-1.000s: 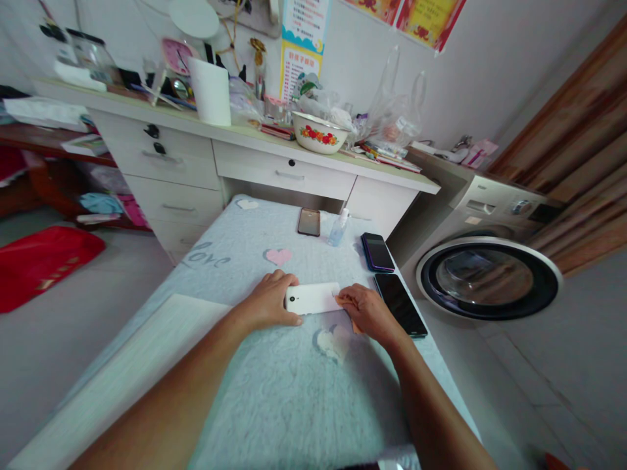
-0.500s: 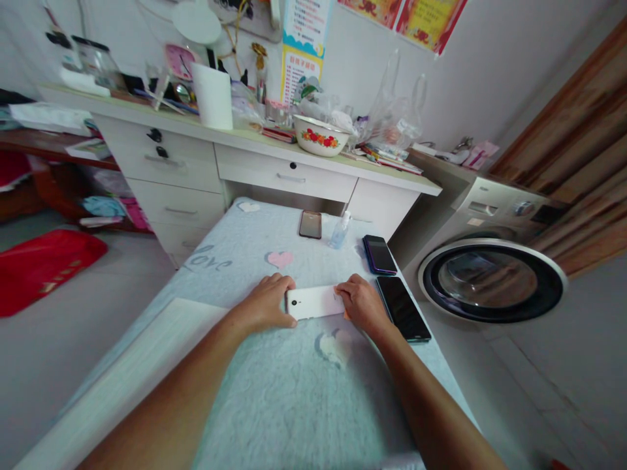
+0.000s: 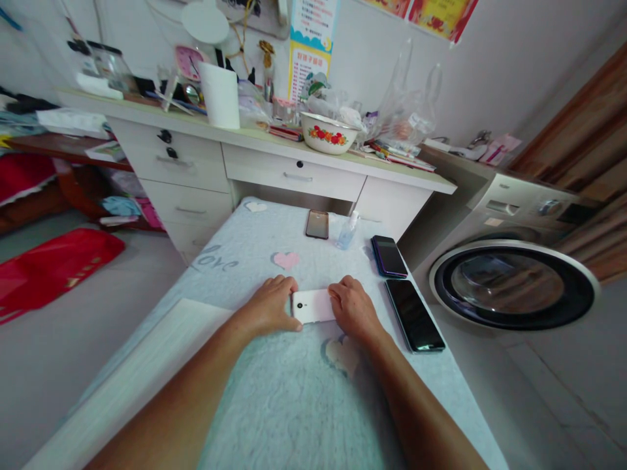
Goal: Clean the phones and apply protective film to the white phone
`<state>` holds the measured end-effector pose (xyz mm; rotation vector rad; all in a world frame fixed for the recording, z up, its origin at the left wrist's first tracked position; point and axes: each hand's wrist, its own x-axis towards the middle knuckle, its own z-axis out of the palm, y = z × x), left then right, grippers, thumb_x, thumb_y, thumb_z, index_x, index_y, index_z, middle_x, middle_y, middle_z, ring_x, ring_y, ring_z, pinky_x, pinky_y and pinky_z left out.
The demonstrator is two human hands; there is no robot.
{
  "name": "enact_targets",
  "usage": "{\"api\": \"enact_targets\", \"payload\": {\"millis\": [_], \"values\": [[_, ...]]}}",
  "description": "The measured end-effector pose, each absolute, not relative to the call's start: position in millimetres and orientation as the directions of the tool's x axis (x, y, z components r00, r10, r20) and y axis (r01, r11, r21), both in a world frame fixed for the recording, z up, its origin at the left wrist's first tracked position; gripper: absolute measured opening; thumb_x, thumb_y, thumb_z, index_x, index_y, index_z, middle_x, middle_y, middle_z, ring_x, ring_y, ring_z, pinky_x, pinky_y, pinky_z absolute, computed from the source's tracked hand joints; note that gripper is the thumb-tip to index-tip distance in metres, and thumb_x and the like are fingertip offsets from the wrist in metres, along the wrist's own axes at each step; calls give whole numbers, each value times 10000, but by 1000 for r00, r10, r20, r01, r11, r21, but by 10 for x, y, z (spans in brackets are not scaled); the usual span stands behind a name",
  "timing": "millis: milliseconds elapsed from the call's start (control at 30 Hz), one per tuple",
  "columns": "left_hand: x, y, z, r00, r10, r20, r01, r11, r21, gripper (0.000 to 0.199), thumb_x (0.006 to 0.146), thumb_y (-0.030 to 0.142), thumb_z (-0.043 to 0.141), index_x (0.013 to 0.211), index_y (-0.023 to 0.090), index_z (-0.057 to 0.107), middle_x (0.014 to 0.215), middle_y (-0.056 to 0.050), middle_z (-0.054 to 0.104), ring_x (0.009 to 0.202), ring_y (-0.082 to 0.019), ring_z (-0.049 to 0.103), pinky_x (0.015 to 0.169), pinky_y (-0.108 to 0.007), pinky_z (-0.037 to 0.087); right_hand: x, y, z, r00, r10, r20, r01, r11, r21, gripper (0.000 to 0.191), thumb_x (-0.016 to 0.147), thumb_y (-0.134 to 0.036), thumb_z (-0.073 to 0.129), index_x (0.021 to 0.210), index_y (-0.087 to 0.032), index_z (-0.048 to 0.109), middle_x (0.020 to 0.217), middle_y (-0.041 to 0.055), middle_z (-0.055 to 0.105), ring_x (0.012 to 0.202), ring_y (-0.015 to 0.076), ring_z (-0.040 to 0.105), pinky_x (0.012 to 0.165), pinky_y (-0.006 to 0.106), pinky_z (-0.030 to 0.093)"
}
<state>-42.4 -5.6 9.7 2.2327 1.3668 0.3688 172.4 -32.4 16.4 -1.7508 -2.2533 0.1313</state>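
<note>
A white smartphone lies back side up on the table, with its round camera lens toward the left. My left hand grips its left end, the thumb at the near edge and the fingers at the far one. Over the phone's right part, my right hand is closed with its fingertips against the back cover. A bit of orange cloth shows at these fingertips; most of it is hidden under the hand. To the right lie a large black-screened phone and a smaller dark phone.
A clear spray bottle and a translucent phone case are farther back on the cloth-covered table. Beyond stands a white desk with a flowered bowl. A washing machine is to the right.
My right hand has slid leftward along the phone's back, covering more of it. The orange cloth shows less. My left hand keeps its hold, and the camera view has shifted slightly.
</note>
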Motion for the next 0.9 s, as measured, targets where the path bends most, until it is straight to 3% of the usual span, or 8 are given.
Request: {"api": "enact_targets", "payload": {"millis": [300, 467, 567, 667, 767, 900], "values": [[-437, -68, 157, 480, 876, -47, 734, -372, 569, 446, 554, 351, 708, 934, 223, 514, 997, -38, 556, 976, -245, 512, 824, -321, 407, 1814, -402, 178, -337, 926, 172, 845, 378, -380, 246, 870, -109, 471, 870, -201, 699, 850, 48, 572, 823, 159, 525, 742, 247, 378], [-433, -82, 186, 481, 874, -70, 735, -358, 576, 441, 584, 319, 676, 983, 221, 514, 1032, -49, 558, 1015, -248, 504, 859, -331, 402, 1854, -433, 151, -394, 892, 223, 634, 439, -636, 280, 759, -49, 511, 883, -205, 708, 829, 24, 582, 774, 133, 555, 726, 242, 413], [-442, -70, 162, 483, 873, -61, 726, -361, 585, 467, 590, 308, 665, 1023, 223, 512, 1046, -53, 555, 1031, -248, 502, 876, -337, 401, 1892, -421, 131, -249, 941, 229, 445, 321, -836, 195, 787, -145, 538, 885, -208, 694, 814, 17, 588, 747, 132, 560, 666, 236, 428], [-453, -57, 149, 487, 871, -57, 722, -365, 588, 467, 588, 314, 660, 1022, 221, 514, 1041, -53, 555, 1026, -246, 506, 877, -341, 405, 1928, -406, 132, -121, 990, 77, 173, 98, -980, 178, 817, -320, 571, 922, -201, 652, 674, -11, 572, 540, 104, 495, 486, 206, 371], [-461, -57, 172, 500, 864, -64, 721, -374, 583, 452, 592, 320, 646, 1012, 218, 515, 1023, -51, 563, 1020, -245, 514, 872, -344, 410, 1954, -389, 144, -75, 996, -41, -93, -48, -994, 275, 787, -417, 621, 941, -190, 614, 573, -35, 549, 432, 82, 420, 397, 182, 284], [-457, -82, 223, 481, 872, -89, 767, -370, 525, 498, 595, 306, 626, 1071, 207, 517, 1082, -81, 570, 1063, -267, 514, 905, -362, 407, 1974, -365, 143, -71, 991, -110, -307, -127, -943, 329, 691, -388, 730, 915, -172, 623, 564, -47, 530, 461, 68, 437, 423, 168, 305]]}}
